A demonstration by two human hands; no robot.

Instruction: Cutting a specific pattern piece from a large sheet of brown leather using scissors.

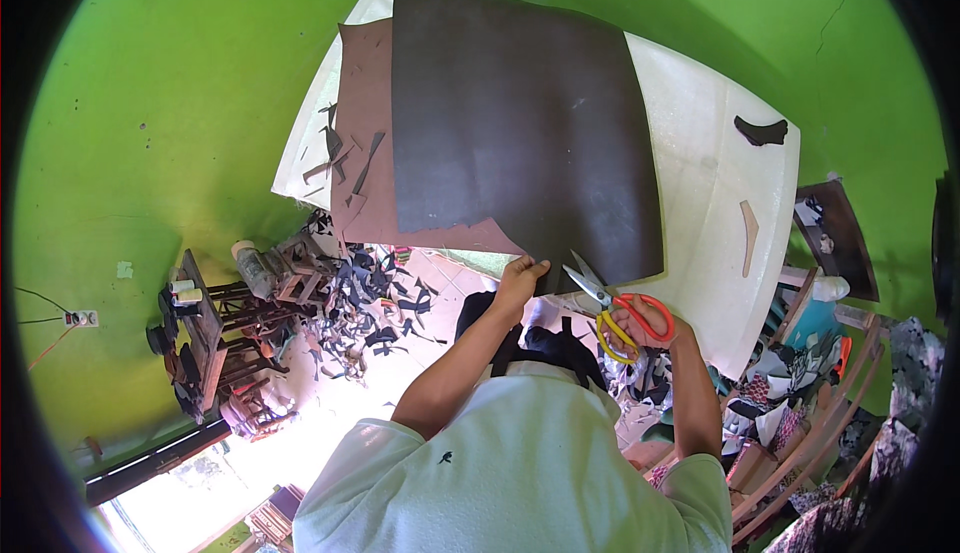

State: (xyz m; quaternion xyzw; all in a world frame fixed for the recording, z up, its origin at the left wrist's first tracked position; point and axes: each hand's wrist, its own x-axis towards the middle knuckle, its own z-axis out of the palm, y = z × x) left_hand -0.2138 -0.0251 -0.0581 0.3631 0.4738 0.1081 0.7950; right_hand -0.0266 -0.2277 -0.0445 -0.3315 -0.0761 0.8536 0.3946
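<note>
Scissors, red-and-yellow-handled, at 5 o'clock on dark sheet, by its near edge. Long axis runs 10 to 4; parted blades point to 10. Right hand grasps them by the handles. Left hand, at scissors' 10 o'clock, pinches sheet's near edge. Sheet's long axis roughly 12 to 6; brown sheet shows at its 9 o'clock.
</note>
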